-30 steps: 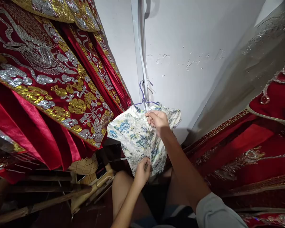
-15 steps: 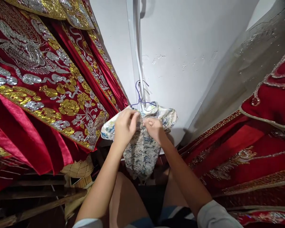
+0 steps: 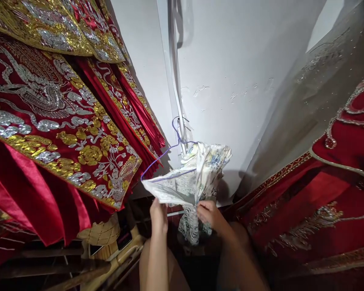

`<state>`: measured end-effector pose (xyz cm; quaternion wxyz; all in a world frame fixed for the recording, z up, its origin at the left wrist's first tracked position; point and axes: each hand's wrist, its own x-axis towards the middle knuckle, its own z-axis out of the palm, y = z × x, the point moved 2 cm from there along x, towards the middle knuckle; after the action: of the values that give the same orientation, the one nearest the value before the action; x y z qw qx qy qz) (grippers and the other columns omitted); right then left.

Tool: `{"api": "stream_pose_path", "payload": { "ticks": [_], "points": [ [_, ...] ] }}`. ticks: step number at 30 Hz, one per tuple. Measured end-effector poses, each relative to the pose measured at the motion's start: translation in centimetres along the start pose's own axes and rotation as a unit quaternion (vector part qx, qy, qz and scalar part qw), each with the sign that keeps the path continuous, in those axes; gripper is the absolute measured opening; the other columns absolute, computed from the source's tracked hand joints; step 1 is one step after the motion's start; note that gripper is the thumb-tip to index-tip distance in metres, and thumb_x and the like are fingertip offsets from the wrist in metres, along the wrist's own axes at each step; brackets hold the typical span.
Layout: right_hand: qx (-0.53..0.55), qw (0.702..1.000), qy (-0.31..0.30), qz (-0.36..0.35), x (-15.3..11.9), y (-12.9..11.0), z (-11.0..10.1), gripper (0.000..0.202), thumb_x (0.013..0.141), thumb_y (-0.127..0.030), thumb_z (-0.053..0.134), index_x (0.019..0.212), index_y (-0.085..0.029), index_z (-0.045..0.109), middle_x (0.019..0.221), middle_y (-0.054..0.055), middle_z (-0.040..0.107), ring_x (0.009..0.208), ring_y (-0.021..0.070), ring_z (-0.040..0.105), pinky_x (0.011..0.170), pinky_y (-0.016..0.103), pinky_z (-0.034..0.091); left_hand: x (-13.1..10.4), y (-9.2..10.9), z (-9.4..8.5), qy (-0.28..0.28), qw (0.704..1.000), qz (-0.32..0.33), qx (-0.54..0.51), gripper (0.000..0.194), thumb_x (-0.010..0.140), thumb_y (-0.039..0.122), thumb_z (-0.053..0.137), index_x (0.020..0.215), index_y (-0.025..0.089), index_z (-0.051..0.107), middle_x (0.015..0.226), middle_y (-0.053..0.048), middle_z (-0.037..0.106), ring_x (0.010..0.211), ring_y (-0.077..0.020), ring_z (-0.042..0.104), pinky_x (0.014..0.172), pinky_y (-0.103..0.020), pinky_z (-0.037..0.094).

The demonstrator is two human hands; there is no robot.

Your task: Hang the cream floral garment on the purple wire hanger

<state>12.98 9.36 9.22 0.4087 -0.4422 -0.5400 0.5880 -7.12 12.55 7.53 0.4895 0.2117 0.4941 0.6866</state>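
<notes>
A light patterned garment [image 3: 212, 159] hangs partly on a purple wire hanger [image 3: 162, 155], whose hook is at a white vertical strip on the wall. The hanger's left arm is bare, and its lower bar shows across the opened cloth. My left hand [image 3: 159, 215] grips the white edge of the garment below the hanger's left end. With fingers pinched, my right hand [image 3: 208, 213] holds the cloth near the garment's middle. The lower part of the garment hangs bunched between and below my hands.
Red embroidered cloths with gold and silver sequins [image 3: 63, 117] hang at the left. More red beaded fabric [image 3: 306, 194] is at the right. A woven basket [image 3: 101, 231] and bamboo furniture [image 3: 124, 256] stand at the lower left.
The garment has come off the hanger's left arm and its front has been pulled open. Both hands have moved down, from near the collar to the cloth lower down.
</notes>
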Motion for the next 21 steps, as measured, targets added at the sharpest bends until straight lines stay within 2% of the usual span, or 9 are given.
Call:
{"api": "stream_pose_path", "payload": {
  "ticks": [3,5,7,9,10,12,16,18,21],
  "points": [
    [-0.139,0.984,-0.082,0.070,-1.1,0.2,-2.4,0.021,0.073,-0.023,0.054,0.052,-0.018,0.053,0.045,-0.003,0.049,0.042,0.0102,0.041,0.046,0.024,0.028,-2.3,-2.0,2.2,-0.147,0.974,0.038,0.165,0.016,0.066,0.027,0.070,0.076,0.016,0.063,0.079,-0.006,0.067,0.088,-0.0235,0.062,0.086,-0.034,0.046],
    [-0.159,0.981,-0.092,0.066,-1.7,-0.2,-3.6,0.021,0.075,-0.026,0.056,0.056,-0.017,0.057,0.048,-0.002,0.051,0.047,0.0121,0.044,0.049,0.025,0.031,-4.3,-1.8,3.9,-0.247,0.936,0.075,0.241,0.018,0.077,0.034,0.066,0.076,0.016,0.062,0.078,-0.005,0.063,0.085,-0.0220,0.059,0.083,-0.033,0.045],
    [-0.119,0.993,-0.019,0.012,-1.7,-0.8,-4.2,0.025,0.080,-0.036,0.056,0.063,-0.018,0.058,0.057,0.000,0.055,0.056,0.0146,0.048,0.056,0.026,0.036,-6.7,-0.6,5.7,-0.337,0.898,0.113,0.259,0.023,0.091,0.037,0.055,0.081,0.017,0.061,0.084,-0.005,0.060,0.086,-0.0195,0.057,0.083,-0.031,0.043],
    [-0.067,0.994,0.066,-0.052,-1.5,-1.1,-4.3,0.033,0.085,-0.047,0.053,0.070,-0.018,0.057,0.067,0.001,0.057,0.067,0.0173,0.050,0.065,0.029,0.041,-9.0,0.9,7.2,-0.409,0.864,0.139,0.257,0.021,0.095,0.034,0.051,0.086,0.017,0.060,0.092,-0.005,0.058,0.092,-0.0184,0.056,0.087,-0.029,0.042],
    [-0.047,0.992,0.089,-0.075,-1.4,-1.1,-4.1,0.036,0.087,-0.051,0.050,0.072,-0.019,0.056,0.069,0.001,0.057,0.070,0.0183,0.050,0.069,0.031,0.042,-10.0,1.7,7.7,-0.430,0.853,0.150,0.254,0.019,0.096,0.032,0.050,0.088,0.018,0.060,0.094,-0.005,0.057,0.093,-0.0179,0.055,0.088,-0.029,0.041],
    [-0.019,0.987,0.116,-0.113,-1.2,-1.0,-3.8,0.036,0.087,-0.053,0.051,0.073,-0.020,0.055,0.070,0.001,0.056,0.073,0.0193,0.051,0.074,0.032,0.043,-11.2,3.0,8.2,-0.447,0.844,0.162,0.250,0.017,0.098,0.030,0.049,0.088,0.018,0.059,0.094,-0.005,0.056,0.093,-0.0171,0.054,0.087,-0.028,0.040],
    [-0.052,0.953,0.246,-0.169,-1.6,-1.1,-4.1,0.029,0.077,-0.046,0.067,0.074,-0.021,0.052,0.070,-0.002,0.050,0.070,0.0169,0.047,0.070,0.029,0.042,-11.4,4.5,7.7,-0.423,0.858,0.174,0.235,0.017,0.097,0.029,0.051,0.090,0.018,0.061,0.090,-0.004,0.056,0.088,-0.0165,0.054,0.083,-0.027,0.040],
    [-0.066,0.958,0.221,-0.168,-2.0,-1.4,-4.1,0.028,0.077,-0.046,0.067,0.076,-0.021,0.054,0.073,-0.001,0.053,0.072,0.0172,0.048,0.071,0.029,0.043,-11.2,4.5,7.3,-0.410,0.866,0.178,0.224,0.016,0.096,0.030,0.053,0.091,0.019,0.063,0.090,-0.004,0.057,0.087,-0.0168,0.054,0.082,-0.027,0.041],
    [-0.025,0.993,0.091,-0.068,-2.6,-1.5,-3.2,0.038,0.083,-0.057,0.059,0.085,-0.019,0.064,0.084,0.004,0.062,0.086,0.0225,0.056,0.083,0.036,0.046,-10.9,4.0,7.0,-0.386,0.876,0.186,0.221,0.016,0.095,0.031,0.055,0.092,0.019,0.065,0.093,-0.005,0.060,0.092,-0.0183,0.056,0.087,-0.029,0.042]
  ]
}}
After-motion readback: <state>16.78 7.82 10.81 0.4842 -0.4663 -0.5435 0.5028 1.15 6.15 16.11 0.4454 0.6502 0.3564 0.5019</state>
